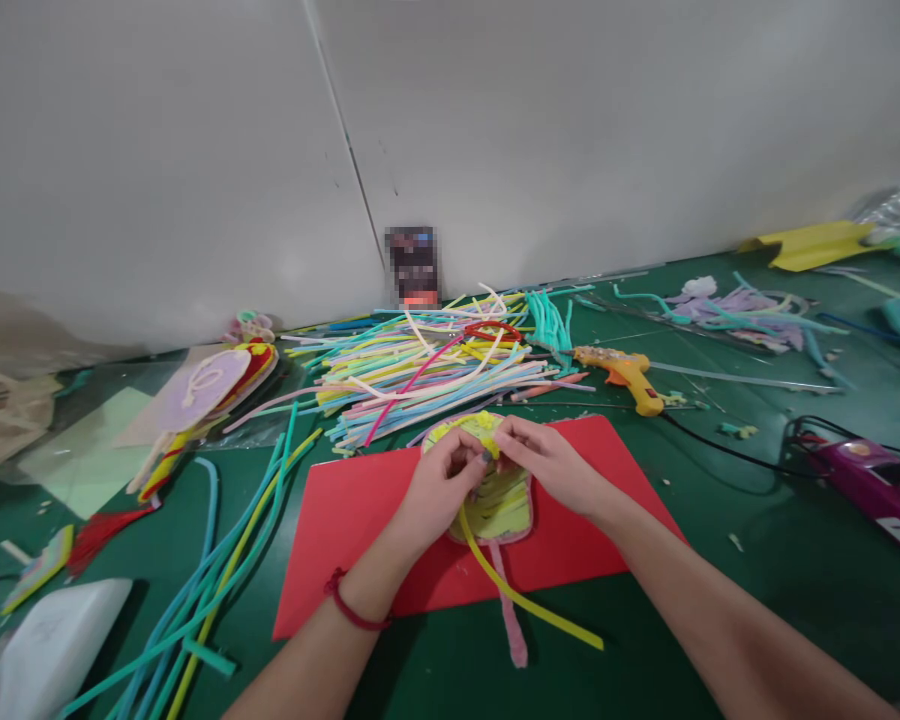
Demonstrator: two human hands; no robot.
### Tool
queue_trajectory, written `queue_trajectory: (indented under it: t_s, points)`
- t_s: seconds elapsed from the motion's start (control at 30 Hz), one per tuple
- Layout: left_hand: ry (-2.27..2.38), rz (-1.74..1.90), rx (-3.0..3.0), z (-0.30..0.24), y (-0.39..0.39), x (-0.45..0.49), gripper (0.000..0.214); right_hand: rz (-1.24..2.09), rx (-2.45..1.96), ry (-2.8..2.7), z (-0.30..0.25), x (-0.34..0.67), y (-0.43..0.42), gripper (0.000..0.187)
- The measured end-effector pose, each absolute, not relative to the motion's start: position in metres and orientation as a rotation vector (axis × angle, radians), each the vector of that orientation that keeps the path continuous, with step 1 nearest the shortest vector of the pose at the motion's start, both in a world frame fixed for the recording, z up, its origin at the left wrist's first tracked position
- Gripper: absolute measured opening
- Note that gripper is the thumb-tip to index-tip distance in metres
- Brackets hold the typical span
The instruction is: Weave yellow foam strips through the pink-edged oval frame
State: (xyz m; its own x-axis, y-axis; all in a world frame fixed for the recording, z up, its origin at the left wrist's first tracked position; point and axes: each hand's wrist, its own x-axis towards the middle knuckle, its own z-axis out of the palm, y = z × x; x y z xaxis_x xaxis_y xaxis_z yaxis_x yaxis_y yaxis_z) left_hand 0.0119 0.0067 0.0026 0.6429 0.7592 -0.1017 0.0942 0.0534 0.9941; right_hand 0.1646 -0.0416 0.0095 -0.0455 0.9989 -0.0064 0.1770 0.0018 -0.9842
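Note:
A small round fan piece (499, 500) covered in yellow coiled cord lies on a red sheet (360, 520); its pink handle points toward me. My left hand (439, 490) has its fingers closed, pinching the yellow cord (525, 600) at the fan's top left. That cord trails down to the right across the sheet. My right hand (547, 462) is closed too, pressing and pinching the cord on the fan's top edge. A red string bracelet (349, 605) circles my left wrist.
A heap of colourful cords (420, 365) lies behind the sheet. To the right is a yellow glue gun (626, 372), with a purple tool (866, 480) and black cable farther right. Finished fans (210, 390) are stacked at left, with long green cords (217, 570) and a white object (45, 640).

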Motion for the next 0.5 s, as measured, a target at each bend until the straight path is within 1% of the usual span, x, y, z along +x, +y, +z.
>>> queue_trajectory:
  t_s: [0.1,0.3,0.43,0.5]
  points:
    - [0.761,0.579,1.510,0.002,0.007,0.011,0.015,1.180,-1.309,-1.404,0.009,0.166,-0.042,0.024]
    - [0.786,0.613,1.529,0.006,0.012,0.009,0.011,1.108,-1.311,-1.366,0.011,0.167,-0.043,0.021]
    - [0.708,0.540,1.231,0.015,0.019,0.002,0.017,0.977,-1.301,-1.262,0.011,0.168,-0.043,0.018]
    - [0.652,0.582,1.012,0.020,0.023,-0.002,0.017,0.936,-1.281,-1.181,0.011,0.168,-0.042,0.018]
